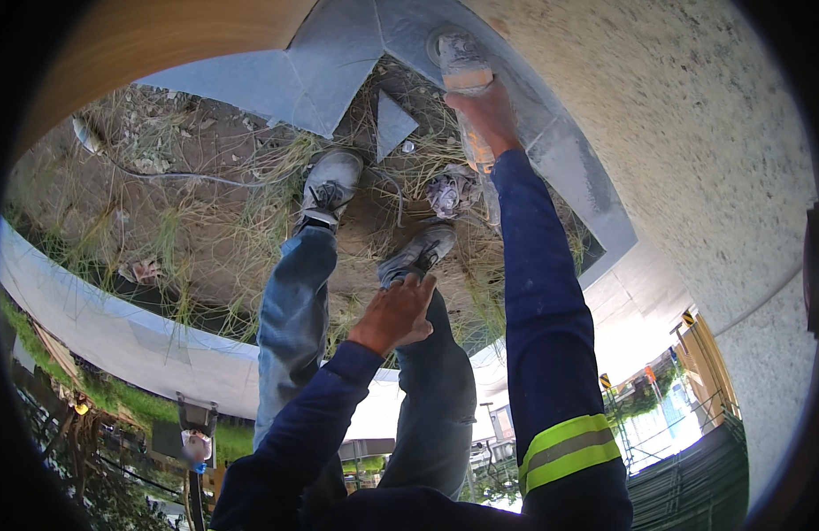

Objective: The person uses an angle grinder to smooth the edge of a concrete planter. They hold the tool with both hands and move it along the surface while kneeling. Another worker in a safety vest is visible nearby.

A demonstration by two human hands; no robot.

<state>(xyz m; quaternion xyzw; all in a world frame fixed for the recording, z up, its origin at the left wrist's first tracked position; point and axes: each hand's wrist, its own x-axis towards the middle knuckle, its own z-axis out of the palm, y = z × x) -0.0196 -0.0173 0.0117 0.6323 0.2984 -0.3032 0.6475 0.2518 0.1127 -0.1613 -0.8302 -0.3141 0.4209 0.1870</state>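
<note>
My right hand reaches far forward, its fingers wrapped round the body of a dusty orange and grey angle grinder. The grinder's round head rests against the blue-grey stone edging beside the speckled wall; whether the disc spins cannot be made out. My left hand is over my right leg near the shoe, fingers spread, with nothing in it. Close to the grinder's rear end lies a crumpled, dirty cloth or bag.
A loose triangular slab piece lies on the soil by my shoes. A grey cable crosses the dirt and dry grass on the left. A speckled wall rises on the right, and a pale curved kerb borders the bed.
</note>
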